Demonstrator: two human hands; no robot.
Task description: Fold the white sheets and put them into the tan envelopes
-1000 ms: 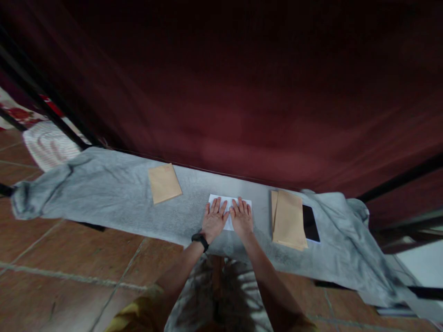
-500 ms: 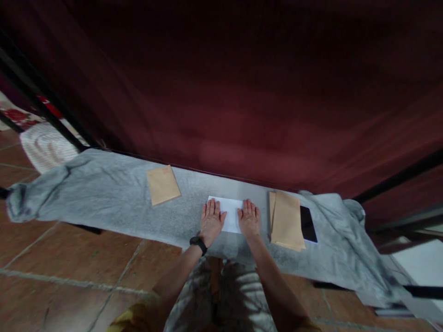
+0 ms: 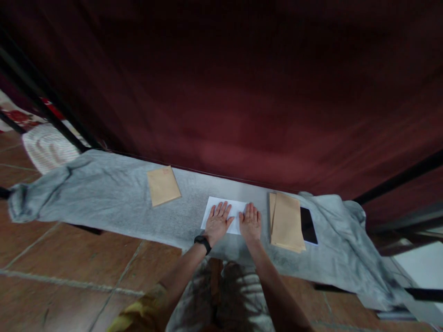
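A white sheet of paper (image 3: 236, 210) lies on a grey cloth (image 3: 104, 193) that covers a narrow table. My left hand (image 3: 217, 222), with a black band on its wrist, lies flat on the left part of the sheet, fingers spread. My right hand (image 3: 250, 222) lies flat on its right edge, fingers stretched out. Neither hand holds anything.
A single brown envelope (image 3: 163, 185) lies on the cloth to the left. A stack of brown envelopes (image 3: 286, 221) sits to the right, beside a dark phone (image 3: 308, 225). A dark red curtain (image 3: 242, 92) hangs behind the table. Tiled floor (image 3: 69, 267) lies below.
My hands first parted toward the ends of the sheet, then my left hand slid back onto the paper. The sheet's left side now shows wider.
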